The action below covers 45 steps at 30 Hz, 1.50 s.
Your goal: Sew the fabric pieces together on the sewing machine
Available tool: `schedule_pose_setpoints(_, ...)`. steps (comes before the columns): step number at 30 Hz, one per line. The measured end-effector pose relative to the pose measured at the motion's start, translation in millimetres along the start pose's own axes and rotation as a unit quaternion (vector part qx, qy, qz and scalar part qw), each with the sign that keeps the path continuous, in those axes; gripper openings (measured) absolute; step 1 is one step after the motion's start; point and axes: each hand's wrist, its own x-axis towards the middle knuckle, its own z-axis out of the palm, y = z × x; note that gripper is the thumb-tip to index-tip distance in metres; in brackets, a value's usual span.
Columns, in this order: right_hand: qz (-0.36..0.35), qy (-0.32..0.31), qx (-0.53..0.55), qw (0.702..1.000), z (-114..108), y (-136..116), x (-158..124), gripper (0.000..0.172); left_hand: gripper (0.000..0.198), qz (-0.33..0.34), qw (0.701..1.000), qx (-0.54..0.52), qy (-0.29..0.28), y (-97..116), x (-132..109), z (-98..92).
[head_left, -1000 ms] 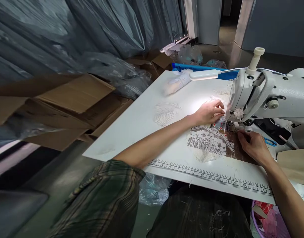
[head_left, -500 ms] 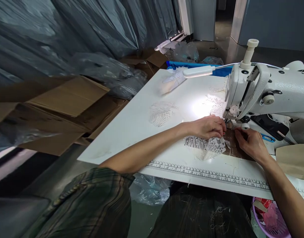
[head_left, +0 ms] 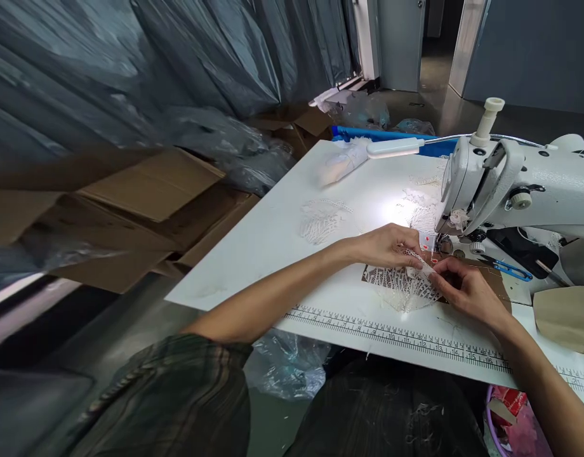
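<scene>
A piece of white lace (head_left: 406, 289) lies in front of the sewing machine (head_left: 482, 184), partly over a brown patch on the bed. My left hand (head_left: 391, 246) pinches its upper edge between thumb and fingers. My right hand (head_left: 463, 285) grips the same edge a little to the right, its fingertips close to the left ones. Just behind both hands is the needle and presser foot area (head_left: 442, 243). Blue thread snips (head_left: 511, 270) lie right of the needle area. Another lace piece (head_left: 323, 221) rests flat on the table, left of the lamp's bright spot.
The white table (head_left: 254, 254) has a ruler strip (head_left: 391, 337) along its front edge. A wrapped bundle (head_left: 344, 164) sits at the back under the lamp (head_left: 395, 148). Open cardboard boxes (head_left: 152, 190) stand to the left. A purple basket (head_left: 494, 419) with scraps is below right.
My right hand has moved left and toward me, away from beside the needle, and now holds the lace edge. The lace edge is lifted between both hands. The view has shifted slightly.
</scene>
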Motion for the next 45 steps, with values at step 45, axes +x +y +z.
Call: schedule_pose_setpoints(45, -0.259, 0.052, -0.329, 0.907, -5, 30, -3, 0.034, 0.034, 0.084, 0.941, 0.289, 0.153, -17, -9, 43.8)
